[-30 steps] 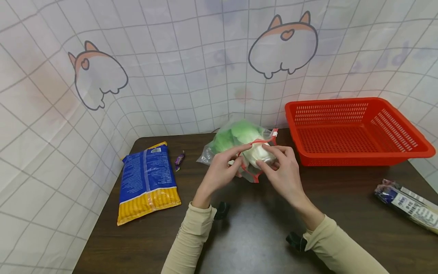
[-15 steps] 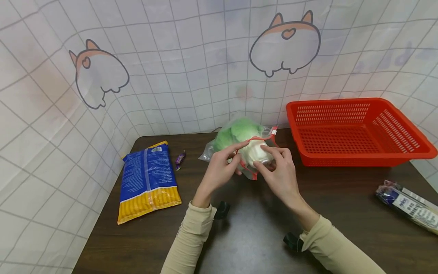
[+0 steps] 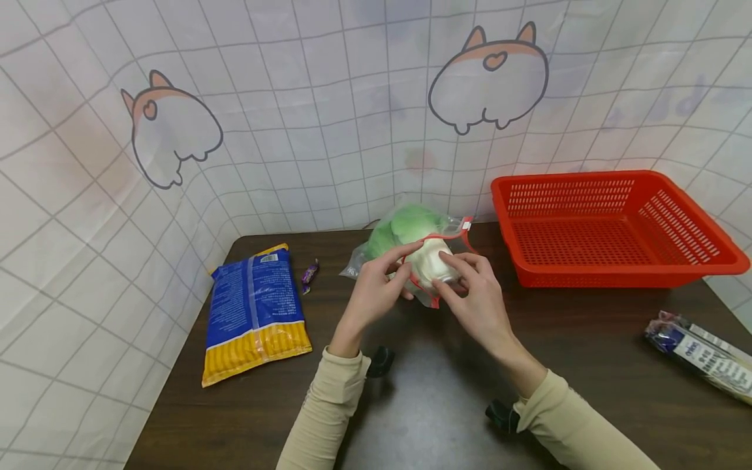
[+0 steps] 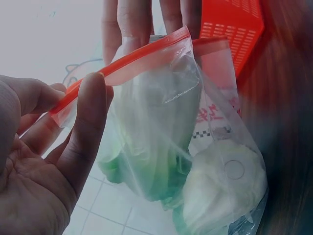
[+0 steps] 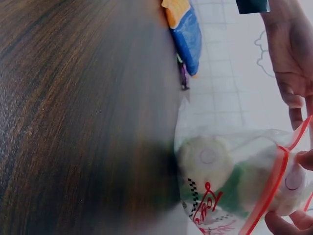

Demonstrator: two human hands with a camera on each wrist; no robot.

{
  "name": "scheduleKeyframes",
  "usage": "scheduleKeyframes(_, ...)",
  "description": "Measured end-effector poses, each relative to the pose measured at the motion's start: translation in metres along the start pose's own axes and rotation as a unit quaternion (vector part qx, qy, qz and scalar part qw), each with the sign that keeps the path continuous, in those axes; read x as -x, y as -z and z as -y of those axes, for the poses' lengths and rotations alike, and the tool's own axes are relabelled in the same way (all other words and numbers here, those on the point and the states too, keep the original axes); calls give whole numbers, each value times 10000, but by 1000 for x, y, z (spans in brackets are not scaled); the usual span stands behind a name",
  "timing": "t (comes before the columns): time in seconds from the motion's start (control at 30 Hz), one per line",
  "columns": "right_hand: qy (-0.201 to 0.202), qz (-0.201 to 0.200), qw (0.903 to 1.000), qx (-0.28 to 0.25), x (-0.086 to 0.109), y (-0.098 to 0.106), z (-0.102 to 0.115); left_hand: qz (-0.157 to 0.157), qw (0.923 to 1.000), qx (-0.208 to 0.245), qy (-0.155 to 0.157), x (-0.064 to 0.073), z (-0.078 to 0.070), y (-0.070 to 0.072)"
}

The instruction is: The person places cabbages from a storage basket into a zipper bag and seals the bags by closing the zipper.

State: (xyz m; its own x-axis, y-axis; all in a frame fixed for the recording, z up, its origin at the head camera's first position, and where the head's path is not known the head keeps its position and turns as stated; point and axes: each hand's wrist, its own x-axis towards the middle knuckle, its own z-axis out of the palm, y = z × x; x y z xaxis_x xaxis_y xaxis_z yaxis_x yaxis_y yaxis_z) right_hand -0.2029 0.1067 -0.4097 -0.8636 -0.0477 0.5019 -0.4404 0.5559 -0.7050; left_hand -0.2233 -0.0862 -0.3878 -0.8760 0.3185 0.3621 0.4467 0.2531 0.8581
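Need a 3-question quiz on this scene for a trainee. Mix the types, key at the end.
1. Fill the gap: the left hand pinches the clear zip bag by its ____ seal.

2. Multiple choice: which hand holds the cabbage at the bag's mouth by its white base?
A) left hand
B) right hand
C) neither

3. True or false: in the head view, the purple-wrapped candy lies on the table between the blue-and-yellow packet and the zip bag.

Key:
1. red
2. B
3. True
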Motion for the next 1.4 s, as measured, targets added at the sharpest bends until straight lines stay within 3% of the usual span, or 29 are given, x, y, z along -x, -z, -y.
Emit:
scheduleKeyframes(0.3, 9, 777, 9968, -164, -7, 20, 3, -211, 9998, 69, -19, 0, 2, 3)
scheduleKeyframes(0.47, -535, 1024, 9921, -485, -15, 41, -4, -278, 9996, 27, 10, 1, -7, 5)
scheduleKeyframes(0.67, -1254, 1010, 9783, -1305, -28, 56, -25, -334, 9994, 66, -15, 0, 2, 5)
scheduleKeyframes(0.83, -1361, 992, 9670, -1911, -42, 58, -38, -276, 9996, 69, -56, 1, 1, 5)
scheduleKeyframes(1.17, -1553, 1416, 9389, -2725, -72, 55, -54, -175, 9997, 119, -123, 1, 3, 6)
scheduleKeyframes(1.27, -1520, 1672, 9348, -2741, -79, 56, -56, -144, 9998, 130, -97, 1, 3, 6)
scheduleKeyframes(1.4, -1521, 2216, 9351, -2309, -87, 59, -56, -92, 9999, 116, 9, 1, 1, 8)
